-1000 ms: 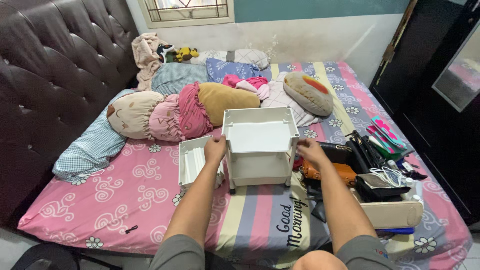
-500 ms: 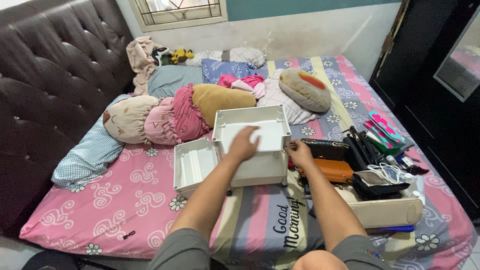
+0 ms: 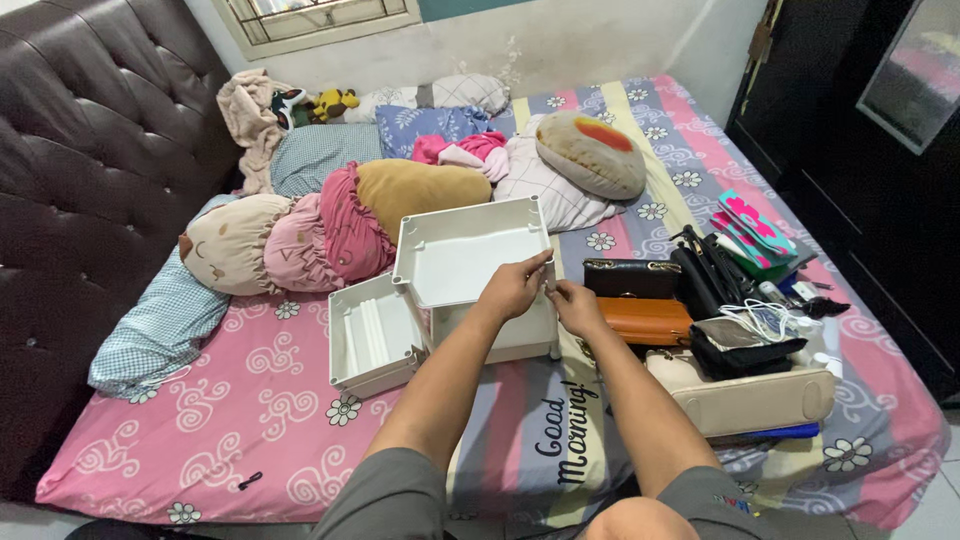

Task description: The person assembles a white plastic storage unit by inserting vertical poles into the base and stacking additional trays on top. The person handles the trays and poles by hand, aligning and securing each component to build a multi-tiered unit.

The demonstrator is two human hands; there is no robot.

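1. Left hand (image 3: 512, 288) pinches the near right rim of the white plastic box (image 3: 470, 262) at mid-frame on the bed (image 3: 250, 400), fingers closed on the rim, seemingly to steady it.
2. Right hand (image 3: 575, 303) is narrowly curled at that same corner, touching it.
3. Box's top compartment looks empty.
4. White drawer tray (image 3: 372, 338) lies lower left of it, holding only ridges.
5. Bags (image 3: 740, 400) crowd the right.

The storage unit (image 3: 478, 280) stands on the bed (image 3: 250, 420), directly ahead of both hands. The left hand (image 3: 512, 288) and right hand (image 3: 577, 305) meet at its near right corner. A loose drawer (image 3: 372, 335) lies left of the left hand. Wallets (image 3: 640, 300) and bags (image 3: 745, 395) lie right of the right hand. Pillows (image 3: 340, 225) lie beyond the unit.
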